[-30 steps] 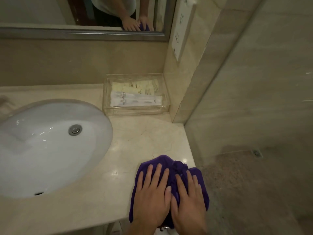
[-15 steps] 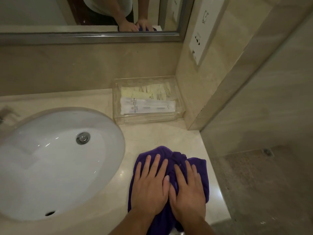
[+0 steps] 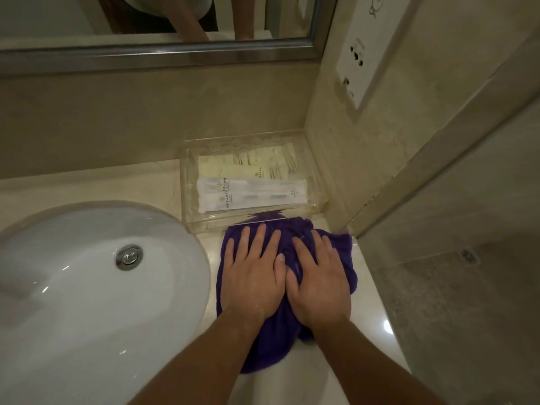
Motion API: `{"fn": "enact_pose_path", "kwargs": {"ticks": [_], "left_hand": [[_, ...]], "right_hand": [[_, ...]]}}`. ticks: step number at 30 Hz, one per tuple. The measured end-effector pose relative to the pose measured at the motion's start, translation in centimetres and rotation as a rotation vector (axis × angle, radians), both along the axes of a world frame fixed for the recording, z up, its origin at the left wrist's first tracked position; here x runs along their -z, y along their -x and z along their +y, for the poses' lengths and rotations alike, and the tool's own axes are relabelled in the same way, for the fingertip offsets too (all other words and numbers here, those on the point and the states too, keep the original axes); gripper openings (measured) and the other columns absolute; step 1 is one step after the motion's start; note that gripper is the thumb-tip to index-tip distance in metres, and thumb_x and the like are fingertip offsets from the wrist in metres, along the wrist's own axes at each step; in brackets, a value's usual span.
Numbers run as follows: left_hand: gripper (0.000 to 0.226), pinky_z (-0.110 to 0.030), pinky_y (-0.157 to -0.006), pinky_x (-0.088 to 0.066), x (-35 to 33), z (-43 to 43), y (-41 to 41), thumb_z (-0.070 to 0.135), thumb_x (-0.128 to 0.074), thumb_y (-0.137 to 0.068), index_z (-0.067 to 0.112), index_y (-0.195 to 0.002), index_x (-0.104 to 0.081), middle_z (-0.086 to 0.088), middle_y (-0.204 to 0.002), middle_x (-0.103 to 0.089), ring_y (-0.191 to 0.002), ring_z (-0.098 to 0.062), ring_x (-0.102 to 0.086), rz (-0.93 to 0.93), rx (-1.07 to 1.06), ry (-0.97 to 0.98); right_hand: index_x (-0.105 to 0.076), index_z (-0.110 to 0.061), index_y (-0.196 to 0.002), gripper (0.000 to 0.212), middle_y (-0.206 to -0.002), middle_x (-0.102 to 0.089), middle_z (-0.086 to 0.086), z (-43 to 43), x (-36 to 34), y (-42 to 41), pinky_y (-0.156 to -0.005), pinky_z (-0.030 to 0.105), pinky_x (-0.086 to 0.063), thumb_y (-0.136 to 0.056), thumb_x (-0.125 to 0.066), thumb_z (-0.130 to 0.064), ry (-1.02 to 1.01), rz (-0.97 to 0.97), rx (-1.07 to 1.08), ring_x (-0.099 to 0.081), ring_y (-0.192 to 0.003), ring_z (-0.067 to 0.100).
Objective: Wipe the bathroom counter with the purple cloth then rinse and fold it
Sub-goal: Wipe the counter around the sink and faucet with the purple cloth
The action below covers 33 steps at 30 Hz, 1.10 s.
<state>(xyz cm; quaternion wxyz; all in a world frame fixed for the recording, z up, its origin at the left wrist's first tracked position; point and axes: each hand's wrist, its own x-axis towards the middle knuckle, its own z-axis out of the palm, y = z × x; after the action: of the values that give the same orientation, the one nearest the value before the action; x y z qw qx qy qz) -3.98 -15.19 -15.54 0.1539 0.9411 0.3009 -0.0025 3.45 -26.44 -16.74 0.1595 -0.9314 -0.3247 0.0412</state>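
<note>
Head view: purple cloth (image 3: 271, 346) lies beneath both flat hands (image 3: 252, 276) (image 3: 318, 283).

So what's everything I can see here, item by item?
counter: one, beige marble, along the back wall
sink: one, white, set in the counter, left
clear tray: one, transparent, counter's back right corner
packets: several, white and cream, inside the tray
purple cloth: one, purple, on the counter against the tray's front
mirror: one, metal-framed, back wall
socket panel: one, white, right wall
left hand: one, flat on the cloth
right hand: one, flat on the cloth
</note>
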Motion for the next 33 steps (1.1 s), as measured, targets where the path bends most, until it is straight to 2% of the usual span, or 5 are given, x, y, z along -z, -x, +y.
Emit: {"fn": "enact_pose_path", "kwargs": {"ticks": [7, 14, 18, 25, 33], "left_hand": [[0.06, -0.047, -0.124, -0.01, 0.2, 1.3, -1.6, 0.044, -0.009, -0.1, 0.03, -0.154, -0.029, 0.001, -0.163, -0.025, -0.152, -0.022, -0.015, -0.026, -0.026, -0.041], [0.067, -0.045, -0.124, -0.002, 0.2, -0.2, -0.8, 0.047, 0.006, -0.094, 0.034, -0.157, -0.011, 0.002, -0.166, -0.013, -0.153, -0.023, -0.005, 0.018, -0.097, -0.012], [0.058, -0.044, -0.124, 0.002, 0.0, -2.0, 0.8, 0.044, -0.001, -0.1, 0.035, -0.157, -0.005, 0.002, -0.167, -0.003, -0.154, -0.022, 0.003, 0.058, -0.106, 0.007], [0.067, -0.046, -0.124, 0.0, -0.5, -6.5, 3.9, 0.05, 0.003, -0.094, 0.034, -0.157, -0.011, 0.0, -0.167, -0.008, -0.154, -0.024, -0.001, 0.082, -0.082, -0.002], [0.063, -0.047, -0.124, -0.001, -0.5, -13.4, 6.4, 0.047, -0.003, -0.098, 0.03, -0.158, -0.015, -0.003, -0.166, -0.011, -0.153, -0.027, -0.004, 0.1, -0.081, -0.004]], "right_hand": [[-0.045, -0.029, -0.148, 0.06, -0.158, -0.037, 0.008, 1.3, -0.3, -2.3, -0.118, 0.045, -0.031, -0.094, -0.035, -0.055, -0.016, 0.019, -0.046, -0.032, -0.146, 0.028], [-0.041, -0.03, -0.149, 0.058, -0.16, -0.033, 0.008, 0.6, -0.5, -1.6, -0.12, 0.043, -0.027, -0.097, -0.033, -0.054, -0.009, 0.002, -0.061, -0.03, -0.147, 0.028], [-0.035, -0.033, -0.152, 0.059, -0.163, -0.026, 0.006, -1.2, -0.7, 0.0, -0.122, 0.041, -0.02, -0.098, -0.032, -0.055, 0.031, 0.021, -0.087, -0.023, -0.15, 0.027], [-0.036, -0.03, -0.152, 0.061, -0.164, -0.025, 0.007, -6.0, -1.2, 3.1, -0.123, 0.043, -0.02, -0.097, -0.029, -0.055, 0.036, 0.058, -0.098, -0.021, -0.151, 0.029], [-0.04, -0.029, -0.15, 0.06, -0.162, -0.029, 0.008, -12.9, -1.5, 5.8, -0.121, 0.046, -0.024, -0.097, -0.032, -0.054, 0.04, 0.078, -0.089, -0.024, -0.15, 0.03]]}}
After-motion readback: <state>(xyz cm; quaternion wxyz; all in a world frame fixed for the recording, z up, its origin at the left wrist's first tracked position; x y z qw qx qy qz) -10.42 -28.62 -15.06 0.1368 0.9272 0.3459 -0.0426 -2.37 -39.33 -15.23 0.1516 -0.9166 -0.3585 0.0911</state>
